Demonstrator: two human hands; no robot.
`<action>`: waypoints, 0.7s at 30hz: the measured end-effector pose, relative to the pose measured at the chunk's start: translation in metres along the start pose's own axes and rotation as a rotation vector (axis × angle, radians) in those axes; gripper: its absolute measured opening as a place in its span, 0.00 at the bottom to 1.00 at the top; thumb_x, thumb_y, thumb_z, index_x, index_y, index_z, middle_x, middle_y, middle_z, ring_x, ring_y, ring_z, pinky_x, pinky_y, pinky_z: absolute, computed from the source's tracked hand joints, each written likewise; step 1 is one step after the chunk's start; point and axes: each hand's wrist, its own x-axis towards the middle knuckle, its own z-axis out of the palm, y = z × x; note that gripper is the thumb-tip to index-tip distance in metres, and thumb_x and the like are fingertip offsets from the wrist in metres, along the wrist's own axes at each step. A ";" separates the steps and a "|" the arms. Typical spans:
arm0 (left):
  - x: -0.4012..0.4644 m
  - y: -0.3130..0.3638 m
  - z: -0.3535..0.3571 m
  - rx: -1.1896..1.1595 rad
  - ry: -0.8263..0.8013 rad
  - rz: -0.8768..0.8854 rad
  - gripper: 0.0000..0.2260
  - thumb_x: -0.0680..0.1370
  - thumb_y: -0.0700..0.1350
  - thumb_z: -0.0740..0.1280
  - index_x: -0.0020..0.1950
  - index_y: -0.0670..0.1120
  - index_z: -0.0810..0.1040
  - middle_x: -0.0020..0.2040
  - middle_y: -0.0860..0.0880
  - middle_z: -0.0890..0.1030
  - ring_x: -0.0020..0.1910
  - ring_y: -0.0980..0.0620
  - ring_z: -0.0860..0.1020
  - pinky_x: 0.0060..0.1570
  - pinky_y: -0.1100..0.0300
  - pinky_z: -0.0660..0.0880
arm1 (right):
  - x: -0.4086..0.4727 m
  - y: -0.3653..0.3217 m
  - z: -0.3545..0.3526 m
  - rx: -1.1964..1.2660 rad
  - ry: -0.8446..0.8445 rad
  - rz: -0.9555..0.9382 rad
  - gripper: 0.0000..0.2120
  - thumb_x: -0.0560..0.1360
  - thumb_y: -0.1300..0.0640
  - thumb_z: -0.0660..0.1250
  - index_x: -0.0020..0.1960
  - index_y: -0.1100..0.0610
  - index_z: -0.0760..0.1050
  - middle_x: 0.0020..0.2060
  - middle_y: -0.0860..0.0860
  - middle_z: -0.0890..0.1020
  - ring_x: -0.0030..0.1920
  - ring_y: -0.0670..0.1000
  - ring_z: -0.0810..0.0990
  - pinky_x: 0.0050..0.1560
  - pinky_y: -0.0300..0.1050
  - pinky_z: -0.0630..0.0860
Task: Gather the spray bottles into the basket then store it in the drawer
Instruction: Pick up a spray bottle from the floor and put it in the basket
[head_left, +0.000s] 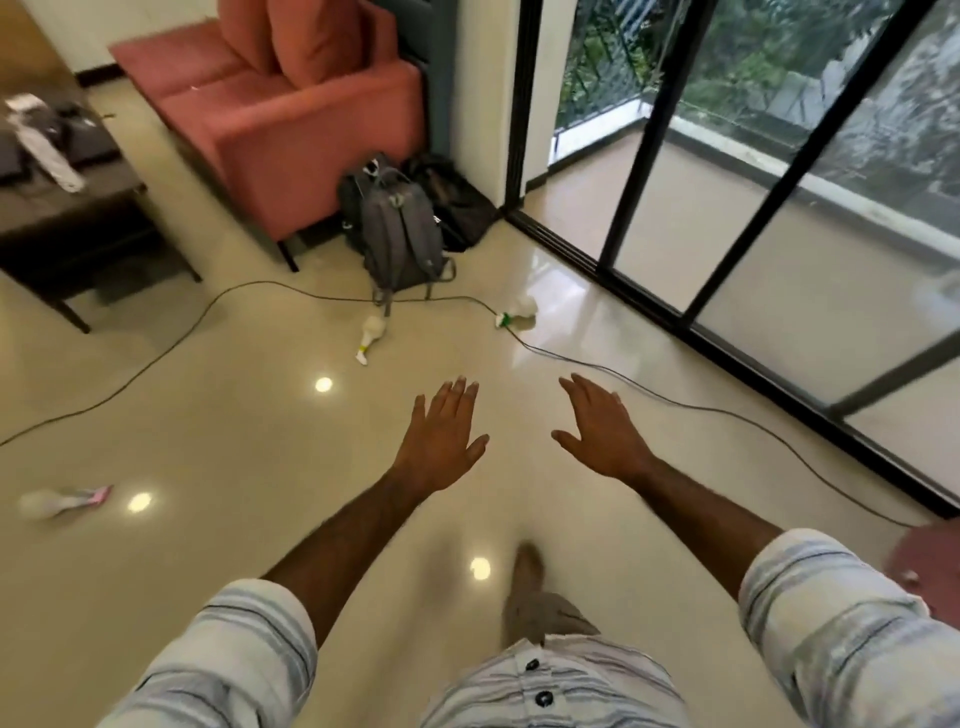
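A blurred white spray bottle with a pink nozzle (62, 500) is lying on the glossy cream tile floor (223, 415) at far left. A white spray bottle with a yellow collar (370, 335) is lying near the grey backpack (400, 244). The left hand (441, 441) and right hand (602, 434) are hovering open and empty. A white spray bottle with a green nozzle (517, 314) is lying beside the black cable (675, 400).

We see a shiny, smooth cream tile floor (218, 415) that mirrors the lights. The pink armchair (291, 124) looks like soft cloth. The grey backpack (400, 234) is matt cloth. The white see-through spray bottle (372, 332) looks like plastic.
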 end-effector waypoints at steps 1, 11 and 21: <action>0.017 -0.013 -0.003 -0.001 0.001 -0.004 0.34 0.83 0.60 0.52 0.82 0.44 0.46 0.83 0.43 0.51 0.82 0.44 0.52 0.78 0.41 0.54 | 0.023 -0.001 0.001 -0.004 -0.005 -0.009 0.38 0.79 0.44 0.63 0.81 0.57 0.51 0.80 0.56 0.55 0.79 0.56 0.55 0.77 0.63 0.54; 0.228 -0.106 -0.030 0.031 -0.080 0.025 0.34 0.83 0.60 0.53 0.82 0.44 0.46 0.83 0.43 0.50 0.82 0.44 0.51 0.79 0.42 0.51 | 0.242 0.042 -0.001 0.036 -0.101 0.042 0.40 0.79 0.42 0.62 0.81 0.57 0.47 0.80 0.56 0.52 0.80 0.57 0.53 0.77 0.63 0.53; 0.439 -0.161 -0.060 0.018 -0.150 0.099 0.34 0.82 0.60 0.54 0.82 0.45 0.48 0.83 0.44 0.52 0.82 0.44 0.52 0.79 0.42 0.51 | 0.424 0.091 -0.042 0.039 -0.160 0.125 0.38 0.79 0.44 0.63 0.80 0.55 0.50 0.80 0.56 0.55 0.79 0.57 0.55 0.78 0.63 0.53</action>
